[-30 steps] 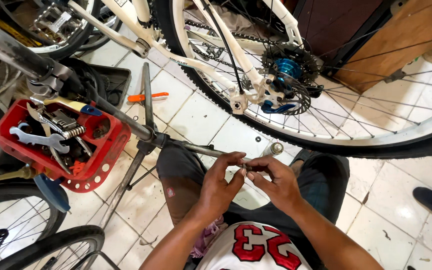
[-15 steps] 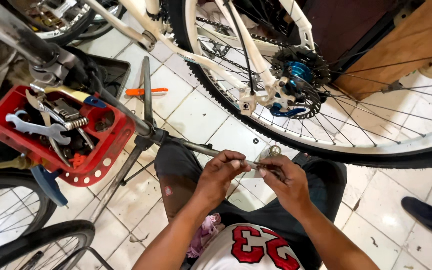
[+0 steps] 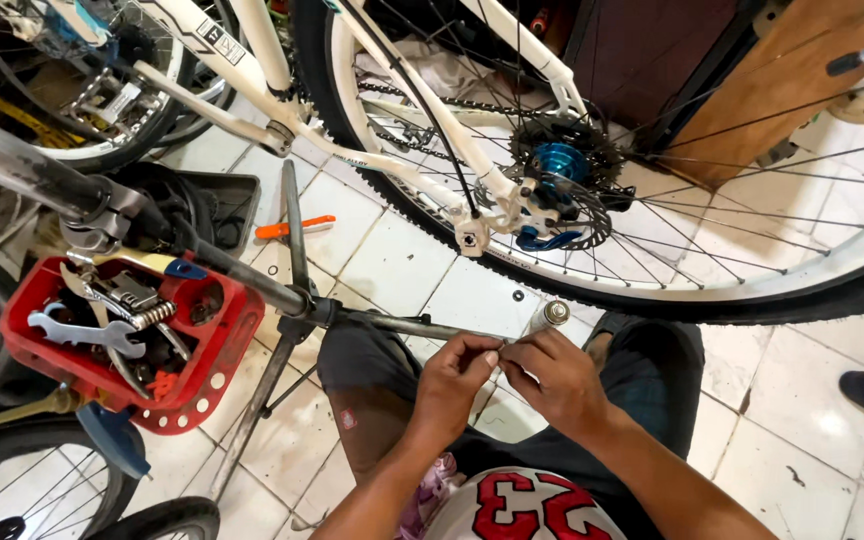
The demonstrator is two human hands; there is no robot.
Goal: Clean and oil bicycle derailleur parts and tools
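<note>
Both hands pinch one tiny part just in front of the repair-stand leg [image 3: 402, 325].

The left hand [image 3: 452, 385] and right hand [image 3: 552, 380] meet fingertip to fingertip on the small part [image 3: 497, 355] (too small to identify); it looks light, hard and easily dropped, best held by its ends. Left of the leg sits one red tool tray [image 3: 207, 390]; beyond it, one rear wheel [image 3: 652, 300].

Black label [image 3: 219, 40] on white frame [image 3: 252, 75].
</note>
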